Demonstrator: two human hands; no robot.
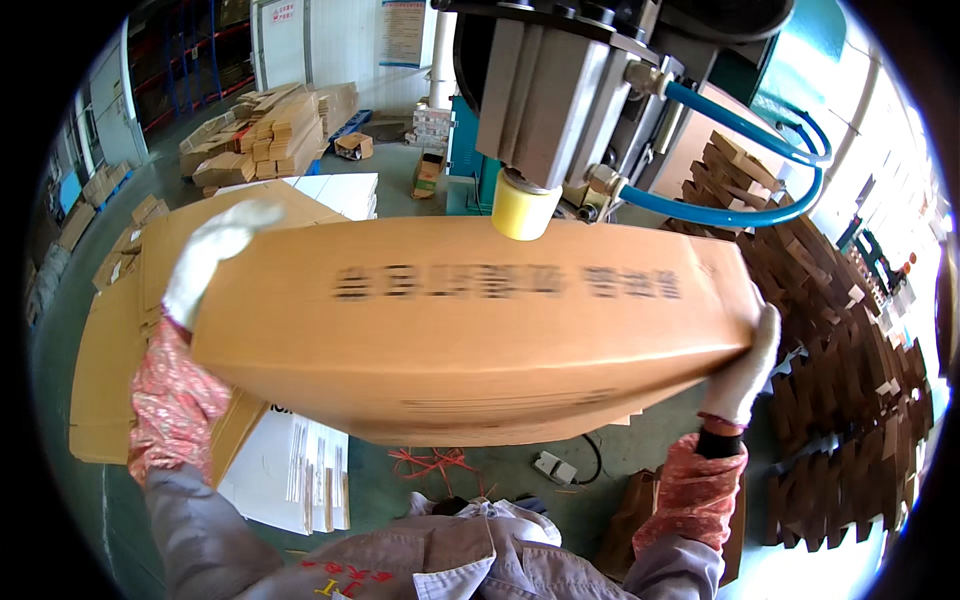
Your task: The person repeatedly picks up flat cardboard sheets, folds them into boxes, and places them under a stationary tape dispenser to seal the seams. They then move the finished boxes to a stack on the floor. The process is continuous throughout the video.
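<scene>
Brown cardboard fills the middle of the view — a large flat box (470,330) held up in the air in front of the person, its long side running left to right and its printed face blurred. The left hand (210,262), in a white glove, grips the box at its upper left corner, fingers wrapped over the edge. The right hand (748,368), also in a white glove, clasps the lower right end, with the palm against the side. Both forearms wear red patterned sleeve covers (172,400) over a grey jacket.

Just above the top edge of the box hangs a grey metal machine head (555,95) with a yellow cylinder (522,208) at its underside — the cylinder sits right at the box's upper edge, near its middle. Blue hoses (745,200) loop out from the machine's right side.

To the left, under the box, lie stacks of flat cardboard sheets (105,370) and white sheets (290,470). On the right stand rows of dark brown folded cardboard pieces (850,400). On the green floor (480,490) below lie red straps (432,463) and a small grey pedal switch (553,467) with a cable.
</scene>
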